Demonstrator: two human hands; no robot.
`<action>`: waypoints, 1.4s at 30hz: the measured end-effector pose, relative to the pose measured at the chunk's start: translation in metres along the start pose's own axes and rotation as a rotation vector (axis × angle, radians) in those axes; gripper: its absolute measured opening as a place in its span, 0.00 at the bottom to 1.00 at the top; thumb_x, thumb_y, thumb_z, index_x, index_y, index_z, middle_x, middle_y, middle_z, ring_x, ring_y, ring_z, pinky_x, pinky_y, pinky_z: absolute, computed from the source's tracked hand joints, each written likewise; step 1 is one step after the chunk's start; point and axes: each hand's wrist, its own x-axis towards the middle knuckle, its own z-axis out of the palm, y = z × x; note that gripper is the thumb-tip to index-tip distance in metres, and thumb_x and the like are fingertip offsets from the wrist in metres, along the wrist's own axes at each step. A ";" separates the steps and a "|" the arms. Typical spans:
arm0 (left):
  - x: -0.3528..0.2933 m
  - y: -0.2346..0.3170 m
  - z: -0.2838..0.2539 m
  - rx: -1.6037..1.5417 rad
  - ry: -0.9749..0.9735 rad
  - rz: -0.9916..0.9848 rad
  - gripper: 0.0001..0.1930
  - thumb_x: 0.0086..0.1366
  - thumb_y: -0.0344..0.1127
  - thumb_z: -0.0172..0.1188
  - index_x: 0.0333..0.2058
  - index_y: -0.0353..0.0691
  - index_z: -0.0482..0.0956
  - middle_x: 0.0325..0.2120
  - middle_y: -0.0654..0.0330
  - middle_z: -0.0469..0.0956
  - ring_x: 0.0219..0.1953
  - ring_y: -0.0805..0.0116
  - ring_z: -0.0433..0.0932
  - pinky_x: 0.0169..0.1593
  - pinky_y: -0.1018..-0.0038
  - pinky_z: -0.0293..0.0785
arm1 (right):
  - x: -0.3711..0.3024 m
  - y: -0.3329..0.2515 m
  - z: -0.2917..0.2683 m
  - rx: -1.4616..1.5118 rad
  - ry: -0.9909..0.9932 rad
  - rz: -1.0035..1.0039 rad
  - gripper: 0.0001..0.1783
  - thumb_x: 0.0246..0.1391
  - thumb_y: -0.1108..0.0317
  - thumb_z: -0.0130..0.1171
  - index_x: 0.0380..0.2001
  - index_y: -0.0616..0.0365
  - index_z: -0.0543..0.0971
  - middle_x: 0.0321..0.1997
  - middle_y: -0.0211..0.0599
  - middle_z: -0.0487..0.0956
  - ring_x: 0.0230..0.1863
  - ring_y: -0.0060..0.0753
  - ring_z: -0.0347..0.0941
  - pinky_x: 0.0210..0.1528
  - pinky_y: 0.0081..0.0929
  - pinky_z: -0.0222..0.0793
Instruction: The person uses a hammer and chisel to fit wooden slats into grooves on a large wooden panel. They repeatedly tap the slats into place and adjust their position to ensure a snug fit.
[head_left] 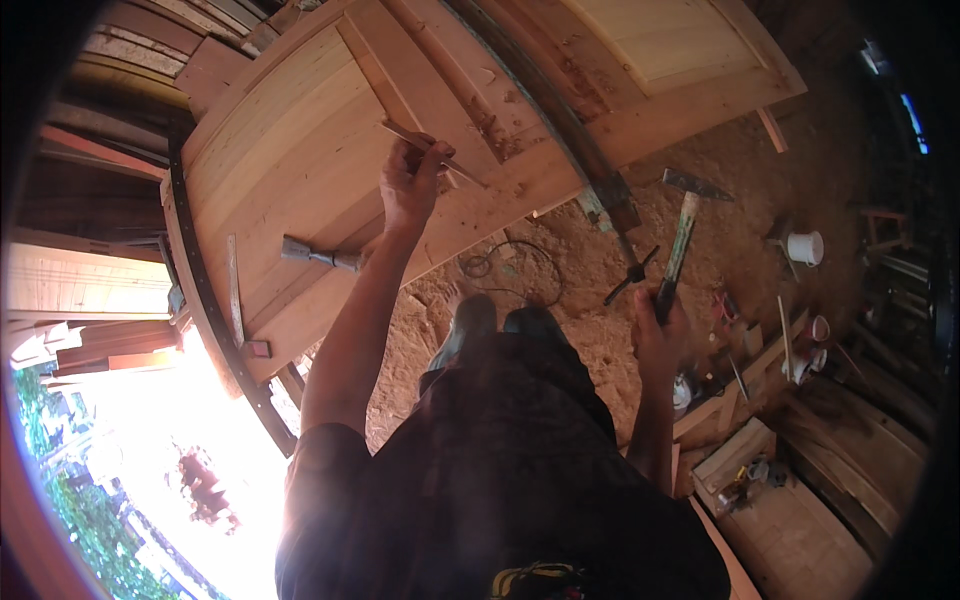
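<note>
My left hand (408,190) is closed round a thin wooden strip (455,168), held over the wooden door panel (290,150). In my right hand (660,340) is a hammer (682,235), gripped by its dark lower handle with the head up, to the right of the panel's near edge. A long metal bar clamp (540,100) crosses the panel between the two hands; its screw handle (632,275) sticks out near the hammer. On the panel, left of my left forearm, lies a grey tool with a flared end (320,253).
Another dark clamp bar (205,275) runs along the panel's left end. A cable (510,270) lies on the dirt floor. At right are a white bucket (804,248) and a wooden board with small tools (750,480). Planks (90,270) are stacked at left.
</note>
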 end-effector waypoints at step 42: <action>-0.010 0.009 0.017 0.407 -0.267 0.260 0.09 0.70 0.33 0.68 0.46 0.39 0.85 0.33 0.54 0.88 0.32 0.62 0.86 0.41 0.66 0.82 | 0.014 -0.132 0.077 -0.619 -0.235 -0.969 0.26 0.73 0.47 0.56 0.37 0.63 0.81 0.33 0.55 0.85 0.32 0.61 0.83 0.35 0.47 0.77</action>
